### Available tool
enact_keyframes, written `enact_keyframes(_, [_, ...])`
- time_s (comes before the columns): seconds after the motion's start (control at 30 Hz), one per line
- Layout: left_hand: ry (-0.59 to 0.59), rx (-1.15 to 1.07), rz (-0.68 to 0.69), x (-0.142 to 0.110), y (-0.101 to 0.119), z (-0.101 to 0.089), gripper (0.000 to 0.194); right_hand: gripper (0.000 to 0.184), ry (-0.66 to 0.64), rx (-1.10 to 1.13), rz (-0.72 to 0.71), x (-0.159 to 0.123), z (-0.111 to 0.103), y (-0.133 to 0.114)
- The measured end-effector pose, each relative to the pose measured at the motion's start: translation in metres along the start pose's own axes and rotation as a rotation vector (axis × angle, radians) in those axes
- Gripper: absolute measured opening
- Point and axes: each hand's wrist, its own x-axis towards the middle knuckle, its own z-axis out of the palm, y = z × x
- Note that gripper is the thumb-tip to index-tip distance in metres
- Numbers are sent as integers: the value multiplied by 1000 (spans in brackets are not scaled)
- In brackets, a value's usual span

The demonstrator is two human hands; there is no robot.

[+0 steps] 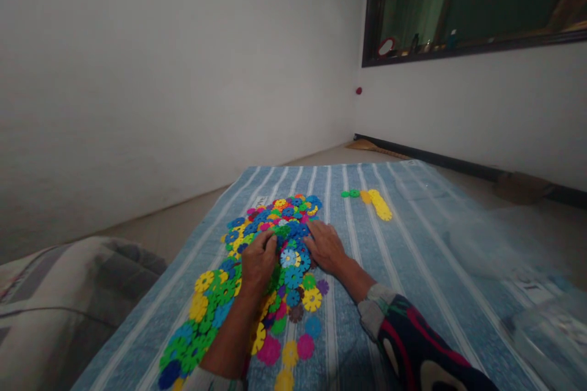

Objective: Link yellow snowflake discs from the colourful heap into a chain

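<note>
A pile of plastic snowflake discs point(224, 291), notched round the rim and in many colours, runs along the striped cloth. My left hand point(259, 261) is over the middle of it, fingers curled in and thumb against them; what they hold, if anything, is hidden. Green discs point(282, 232) show just past its fingertips. My right hand point(324, 247) lies at the pile's right edge, its fingers stretched out and apart, touching blue discs point(299, 232). A pale blue disc point(288, 257) sits between both hands. Loose yellow and pink discs point(305, 347) lie nearer to me.
A joined yellow strip of discs point(380, 204) and green discs point(352, 193) lie at the far right of the striped cloth point(367, 317). Clear plastic bags or containers point(550, 330) are along the right edge. A grey fabric-covered shape point(92, 293) stands left, a broom point(367, 145) behind.
</note>
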Motion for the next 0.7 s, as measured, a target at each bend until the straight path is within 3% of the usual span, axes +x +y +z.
enact_keyframes(0.13, [-20,-3,13,-2,0,2,35,37,18,167,110,-4,-12,9])
enact_keyframes(0.27, [-55,-12,24,-6,3,7,36,34,19,208,106,-19,-20,20])
enact_keyframes(0.53, [-134,-62,112,-17,23,16,32,33,46,251,82,-40,-16,20])
enact_keyframes(0.7, [-201,-97,134,-59,50,18,32,30,19,212,70,-85,-39,9])
